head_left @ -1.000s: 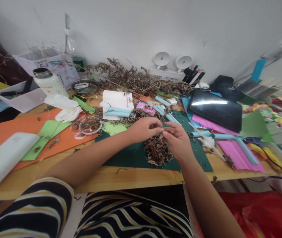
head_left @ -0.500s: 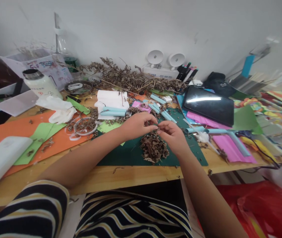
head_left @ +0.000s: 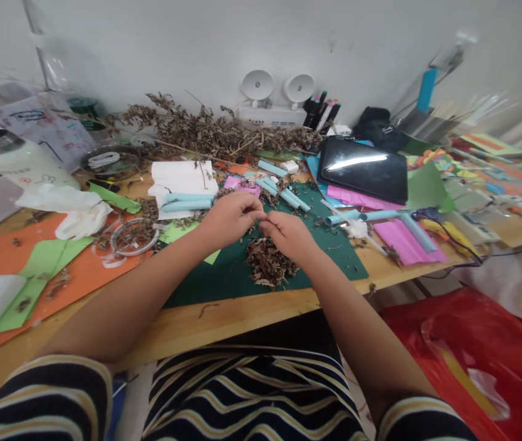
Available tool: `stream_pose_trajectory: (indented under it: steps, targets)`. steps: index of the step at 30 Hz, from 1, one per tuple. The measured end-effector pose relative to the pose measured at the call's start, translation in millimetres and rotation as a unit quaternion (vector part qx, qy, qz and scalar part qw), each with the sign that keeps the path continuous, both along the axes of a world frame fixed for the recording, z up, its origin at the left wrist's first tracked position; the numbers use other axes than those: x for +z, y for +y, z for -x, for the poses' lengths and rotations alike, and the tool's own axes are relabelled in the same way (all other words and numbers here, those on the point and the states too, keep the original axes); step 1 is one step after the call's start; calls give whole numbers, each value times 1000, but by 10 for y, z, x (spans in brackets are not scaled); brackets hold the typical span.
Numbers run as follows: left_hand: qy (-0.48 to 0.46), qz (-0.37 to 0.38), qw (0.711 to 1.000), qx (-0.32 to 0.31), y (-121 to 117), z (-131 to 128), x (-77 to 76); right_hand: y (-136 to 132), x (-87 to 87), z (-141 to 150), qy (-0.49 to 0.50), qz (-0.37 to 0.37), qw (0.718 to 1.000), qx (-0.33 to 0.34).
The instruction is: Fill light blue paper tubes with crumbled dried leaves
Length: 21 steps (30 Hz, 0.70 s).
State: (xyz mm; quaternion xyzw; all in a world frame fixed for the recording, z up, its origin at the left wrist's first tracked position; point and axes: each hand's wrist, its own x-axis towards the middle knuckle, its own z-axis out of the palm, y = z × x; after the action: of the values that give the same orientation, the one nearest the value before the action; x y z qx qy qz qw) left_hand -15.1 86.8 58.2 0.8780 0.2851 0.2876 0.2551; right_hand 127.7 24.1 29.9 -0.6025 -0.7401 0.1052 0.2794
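Note:
My left hand [head_left: 233, 220] and my right hand [head_left: 288, 236] meet fingertip to fingertip over the green cutting mat [head_left: 224, 275]. Both are closed in a pinch. Whatever lies between the fingertips is too small and too covered to name. Just below them, a heap of crumbled dried leaves [head_left: 270, 263] rests on the mat. Behind the hands lie rolled light-blue paper tubes [head_left: 283, 193], with bits of dried leaf scattered around them.
Dried leafy branches [head_left: 215, 131] stretch along the wall. To the left are a white bottle [head_left: 22, 159], crumpled tissue [head_left: 77, 211], a clear round ring [head_left: 135, 236] among leaf bits and orange paper [head_left: 49, 324]. A black tablet [head_left: 364, 168] and pink paper [head_left: 403, 242] lie right.
My view has turned right, so the table's things sit further left. My fingertips have drawn together, covering the small dark bit that showed between them.

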Motion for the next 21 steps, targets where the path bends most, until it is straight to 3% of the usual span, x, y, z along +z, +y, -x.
stream_pose_trajectory:
  steps: [5, 9, 12, 15, 18, 21]
  targets:
    - [-86, 51, 989, 111, 168, 144, 112, -50, -127, -178, 3, -1, 1000, -26]
    - [-65, -31, 979, 189, 312, 300, 202, -207, -138, -274, 12, -21, 999, -42]
    - [49, -103, 971, 212, 409, 390, 236, -378, -127, -258, -21, -17, 1000, -2]
    - [199, -115, 944, 238, 493, 443, 208, -497, -140, -244, -100, 3, 994, 39]
    - [338, -131, 898, 250, 512, 449, 152, -458, -134, -277, -95, -9, 995, -13]
    - [448, -141, 852, 231, 438, 402, 132, -237, -58, -264, -62, 6, 996, -60]
